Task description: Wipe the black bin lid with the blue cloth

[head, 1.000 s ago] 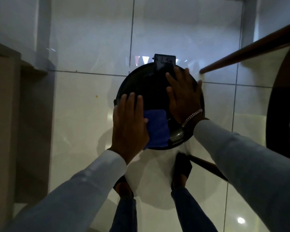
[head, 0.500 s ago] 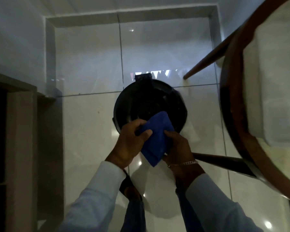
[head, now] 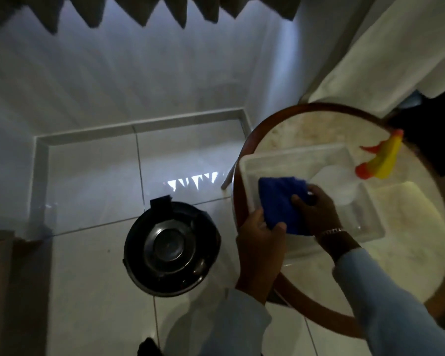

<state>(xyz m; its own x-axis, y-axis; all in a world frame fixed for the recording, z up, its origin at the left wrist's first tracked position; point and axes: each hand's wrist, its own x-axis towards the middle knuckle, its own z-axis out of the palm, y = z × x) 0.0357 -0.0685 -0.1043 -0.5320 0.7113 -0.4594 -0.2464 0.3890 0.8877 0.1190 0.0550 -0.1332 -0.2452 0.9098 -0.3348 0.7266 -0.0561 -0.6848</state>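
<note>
**Cloth lifted off the lid and over the table**

The blue cloth [head: 280,201] is soft, nubby and folded into a thick pad. My left hand [head: 261,237] pinches its near corner with the thumb on top, and my right hand [head: 316,211] clamps its right side, a chain bracelet [head: 330,232] on that wrist. I hold it above the left end of a translucent plastic tray [head: 293,158] at the left edge of the round table [head: 406,227], whose pale mottled top sits inside a dark wood rim. A yellow spray bottle [head: 385,160] with an orange nozzle lies near the table's far edge.

The black bin lid [head: 171,249] is round, glossy and ringed, with a hinge tab at its far side. It rests on the shiny white tiled floor [head: 93,176], left of the table, with nothing touching it.

Half a second ago both hands held the cloth directly over the lid; now the cloth is off to the right, above the tray.
</note>
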